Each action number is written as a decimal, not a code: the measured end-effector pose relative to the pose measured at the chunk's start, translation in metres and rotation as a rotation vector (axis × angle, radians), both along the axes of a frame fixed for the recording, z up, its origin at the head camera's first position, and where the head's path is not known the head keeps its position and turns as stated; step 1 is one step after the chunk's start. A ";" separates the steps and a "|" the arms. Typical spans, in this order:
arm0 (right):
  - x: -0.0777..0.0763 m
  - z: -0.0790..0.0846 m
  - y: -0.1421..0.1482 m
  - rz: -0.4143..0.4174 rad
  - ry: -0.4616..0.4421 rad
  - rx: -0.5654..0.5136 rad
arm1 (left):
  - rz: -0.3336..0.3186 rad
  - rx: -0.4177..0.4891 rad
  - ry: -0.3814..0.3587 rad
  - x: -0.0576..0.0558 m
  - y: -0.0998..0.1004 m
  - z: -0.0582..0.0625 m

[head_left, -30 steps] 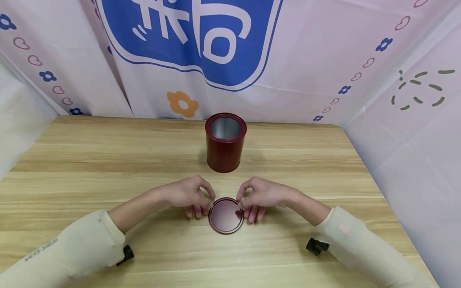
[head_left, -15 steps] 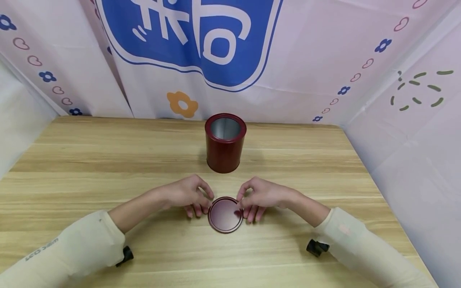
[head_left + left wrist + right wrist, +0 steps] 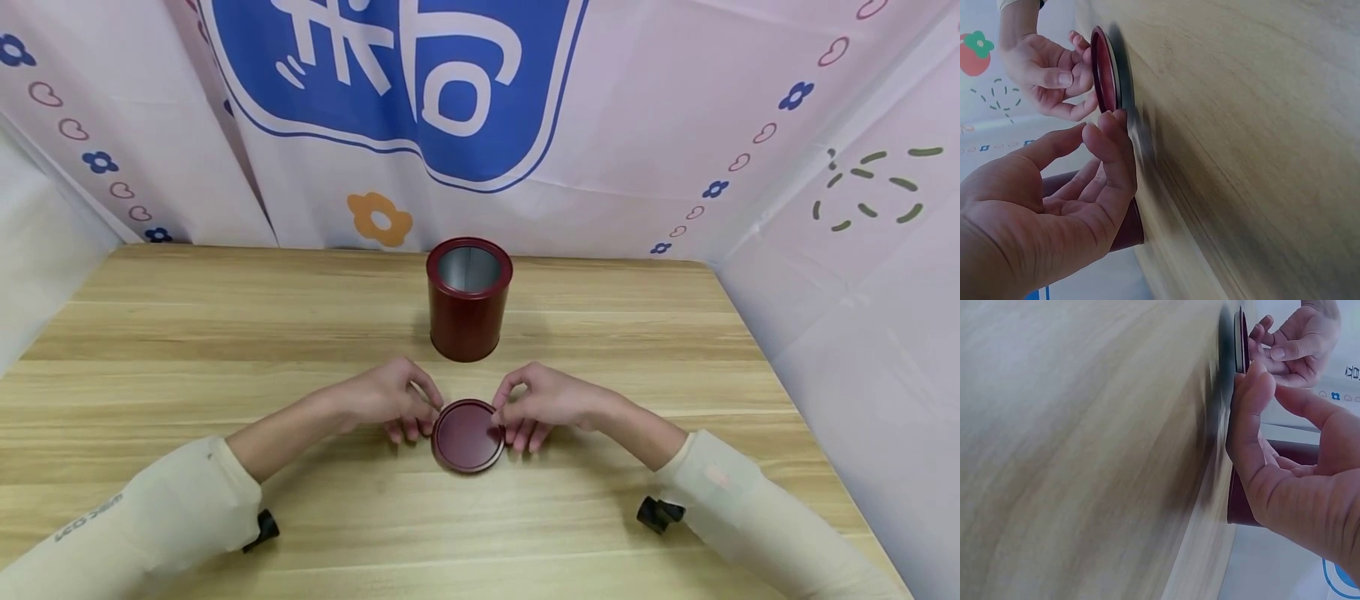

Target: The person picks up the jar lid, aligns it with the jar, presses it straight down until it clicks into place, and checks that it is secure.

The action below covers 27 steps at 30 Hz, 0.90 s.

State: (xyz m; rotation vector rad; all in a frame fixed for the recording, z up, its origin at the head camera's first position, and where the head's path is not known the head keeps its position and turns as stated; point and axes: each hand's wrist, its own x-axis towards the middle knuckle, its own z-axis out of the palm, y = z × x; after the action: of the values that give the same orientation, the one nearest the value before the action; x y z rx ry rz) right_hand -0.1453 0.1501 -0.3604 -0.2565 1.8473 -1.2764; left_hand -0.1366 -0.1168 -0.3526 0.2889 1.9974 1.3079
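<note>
A round dark red lid (image 3: 468, 437) is held just above the table between both hands, near the middle of the head view. My left hand (image 3: 395, 398) pinches its left edge between thumb and fingers. On the opposite side my right hand (image 3: 545, 403) pinches the right edge. Both wrist views show the lid (image 3: 1105, 72) apart from the wood, with a dark shadow under it. Behind the hands stands a dark red tin can (image 3: 467, 327), upright, its top uncovered and its silvery inside showing. In the right wrist view the can (image 3: 1244, 499) is partly hidden behind the hand.
The wooden table (image 3: 225, 333) ends at a hanging cloth (image 3: 622, 125) with a blue sign print, close behind the can. Another cloth wall (image 3: 862, 275) rises along the right. Small black devices (image 3: 660, 513) sit under the sleeves.
The lid has come up off the table and shifted slightly away from the person, both hands rising with it. The can stays in place.
</note>
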 end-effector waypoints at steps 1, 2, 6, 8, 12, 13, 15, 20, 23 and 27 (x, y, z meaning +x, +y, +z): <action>0.000 0.000 0.000 -0.004 0.003 -0.004 | 0.005 0.001 0.007 -0.001 0.000 0.000; -0.001 0.000 0.000 -0.009 0.004 -0.008 | 0.009 0.002 0.011 -0.001 0.000 0.000; -0.001 0.000 0.000 -0.018 0.009 -0.024 | 0.034 0.004 0.022 -0.002 0.000 0.000; -0.001 0.000 0.000 -0.023 0.010 -0.032 | 0.046 0.002 0.024 -0.003 0.001 0.000; -0.001 0.001 0.000 -0.034 0.010 -0.045 | 0.063 -0.002 0.032 -0.004 0.001 0.000; -0.001 0.001 0.000 -0.037 0.011 -0.049 | 0.065 -0.004 0.034 -0.004 0.001 -0.001; -0.002 0.002 0.000 -0.043 0.012 -0.053 | 0.072 -0.002 0.035 -0.005 0.001 -0.001; -0.003 0.001 0.000 -0.057 0.028 -0.066 | 0.089 0.008 0.044 -0.006 0.002 -0.004; -0.003 0.002 0.000 -0.063 0.030 -0.079 | 0.095 0.020 0.048 -0.006 0.002 -0.005; -0.003 0.002 0.001 -0.073 0.033 -0.099 | 0.101 0.039 0.051 -0.007 0.002 -0.005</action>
State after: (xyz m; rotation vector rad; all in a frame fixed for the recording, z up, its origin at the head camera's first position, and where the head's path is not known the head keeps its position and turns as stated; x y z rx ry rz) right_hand -0.1482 0.1507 -0.3586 -0.2675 1.8386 -1.4235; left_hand -0.1434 -0.1146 -0.3579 0.2448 2.0541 1.4173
